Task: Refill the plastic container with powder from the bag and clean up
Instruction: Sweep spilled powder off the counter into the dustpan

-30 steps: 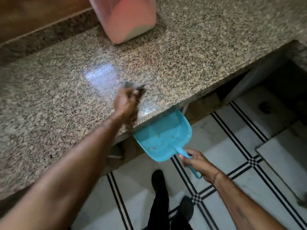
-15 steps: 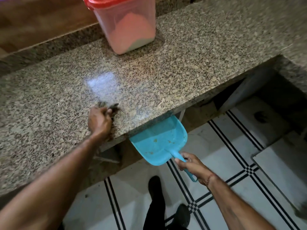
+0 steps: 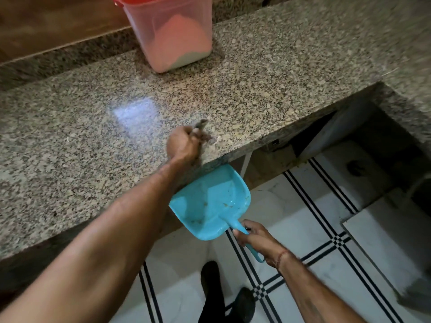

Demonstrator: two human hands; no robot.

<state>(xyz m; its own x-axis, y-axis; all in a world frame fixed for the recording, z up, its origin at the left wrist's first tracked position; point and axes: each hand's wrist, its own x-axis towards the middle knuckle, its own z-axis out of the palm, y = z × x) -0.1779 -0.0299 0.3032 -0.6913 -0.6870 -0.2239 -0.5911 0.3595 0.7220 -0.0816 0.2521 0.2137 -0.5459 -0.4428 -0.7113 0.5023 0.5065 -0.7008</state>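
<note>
The lidded plastic container (image 3: 170, 31) is standing on the granite counter (image 3: 279, 78), well beyond the left hand (image 3: 183, 145), whose fingers are gripping a blurred dark item (image 3: 201, 124) at the counter's edge. Below them, the right hand's (image 3: 258, 241) curled fingers are holding the blue dustpan (image 3: 210, 203) by its handle.

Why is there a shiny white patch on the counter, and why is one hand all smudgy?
Head view: the pale patch is light glaring off the polished counter; the left hand is motion-blurred, so the dark thing it grips is unclear; the blue dustpan in the right hand looks sharper.
</note>
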